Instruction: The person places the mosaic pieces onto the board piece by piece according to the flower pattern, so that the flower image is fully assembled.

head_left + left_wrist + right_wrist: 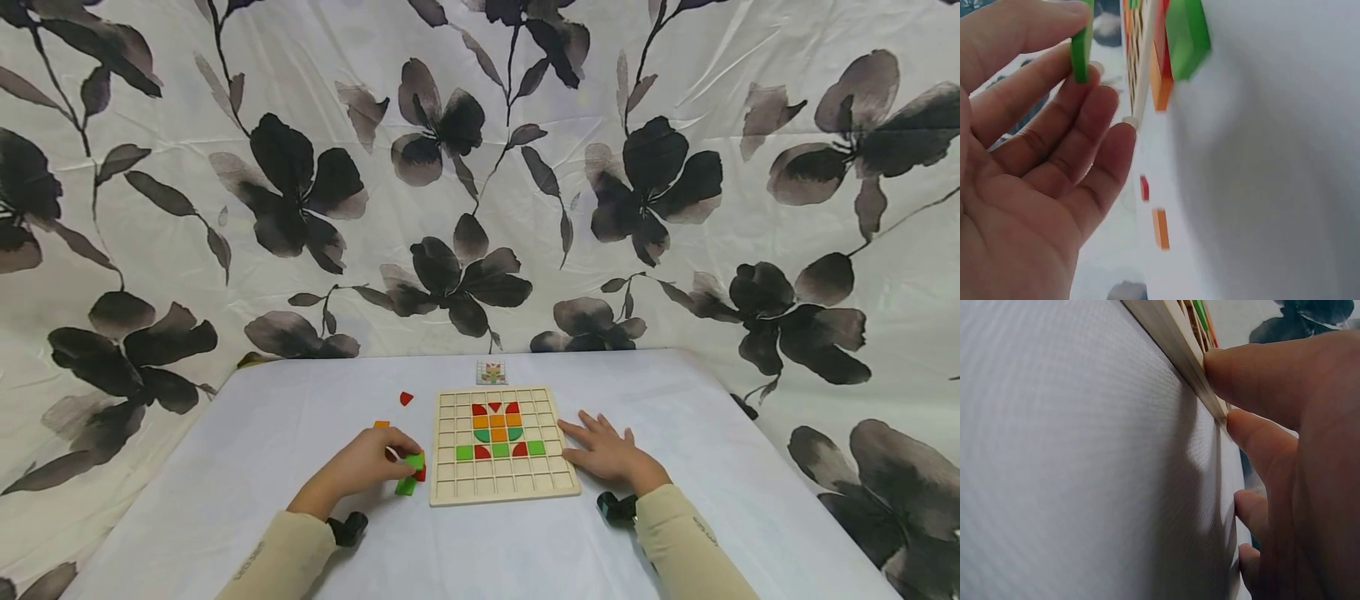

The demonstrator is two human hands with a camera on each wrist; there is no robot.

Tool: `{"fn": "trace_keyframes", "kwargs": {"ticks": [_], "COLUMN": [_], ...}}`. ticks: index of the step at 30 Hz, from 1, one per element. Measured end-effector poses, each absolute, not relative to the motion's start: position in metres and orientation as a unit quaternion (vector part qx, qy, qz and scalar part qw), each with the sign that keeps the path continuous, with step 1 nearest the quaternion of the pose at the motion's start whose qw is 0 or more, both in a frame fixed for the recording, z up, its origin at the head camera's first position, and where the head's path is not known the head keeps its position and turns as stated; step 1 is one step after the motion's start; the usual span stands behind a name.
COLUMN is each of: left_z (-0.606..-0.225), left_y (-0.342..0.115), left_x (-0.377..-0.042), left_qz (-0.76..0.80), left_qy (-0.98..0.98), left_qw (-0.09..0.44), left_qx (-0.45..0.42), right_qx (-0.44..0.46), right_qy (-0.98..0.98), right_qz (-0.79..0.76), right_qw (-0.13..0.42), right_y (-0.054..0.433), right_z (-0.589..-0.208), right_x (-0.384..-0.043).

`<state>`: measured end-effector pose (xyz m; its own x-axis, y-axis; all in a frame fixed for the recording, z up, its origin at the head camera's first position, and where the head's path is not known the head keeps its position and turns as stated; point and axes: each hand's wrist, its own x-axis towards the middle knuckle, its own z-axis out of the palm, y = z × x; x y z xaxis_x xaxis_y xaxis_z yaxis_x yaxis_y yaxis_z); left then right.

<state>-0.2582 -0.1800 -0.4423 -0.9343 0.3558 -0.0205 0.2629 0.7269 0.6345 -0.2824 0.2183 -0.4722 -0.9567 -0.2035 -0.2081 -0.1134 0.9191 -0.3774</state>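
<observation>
Between its thumb and fingers my left hand (366, 461) pinches a green tile (1081, 53), held just left of a wooden grid board (442, 492). Below that hand, another green tile (406, 487) and a red piece (421, 474) lie close together, partly covered in the head view. My right hand (606, 454) has its fingers spread on the table, with thumb and forefinger touching the board's right edge (1175, 347). Red, orange and green pieces sit in the grid's middle cells, including an orange square (498, 435) and a bottom row with a green square (500, 450).
A small picture card (492, 372) with a coloured pattern lies behind the board. Left of the board are a loose red piece (406, 398) and an orange piece (382, 423). White cloth (510, 550) covers the table; a floral curtain (555, 267) hangs behind it.
</observation>
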Motion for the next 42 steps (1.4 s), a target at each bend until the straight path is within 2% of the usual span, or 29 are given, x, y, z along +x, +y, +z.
{"fn": "trace_keyframes", "kwargs": {"ticks": [17, 29, 42], "left_z": [-0.442, -0.447, -0.447], "left_y": [-0.133, -0.103, -0.069], "left_x": [-0.265, -0.27, -0.261], "left_qz": [0.376, 0.335, 0.296], "left_qy": [0.905, 0.909, 0.926], "left_qw": [0.091, 0.061, 0.081], "left_qx": [0.178, 0.241, 0.22], "right_qx": [-0.085, -0.086, -0.081], "right_qy": [0.972, 0.972, 0.971], "right_qz": [-0.181, -0.184, -0.185], "right_qw": [0.123, 0.12, 0.124], "right_y": [0.218, 0.218, 0.219], "right_z": [-0.475, -0.475, -0.476], "right_x": [-0.284, -0.284, -0.285]}}
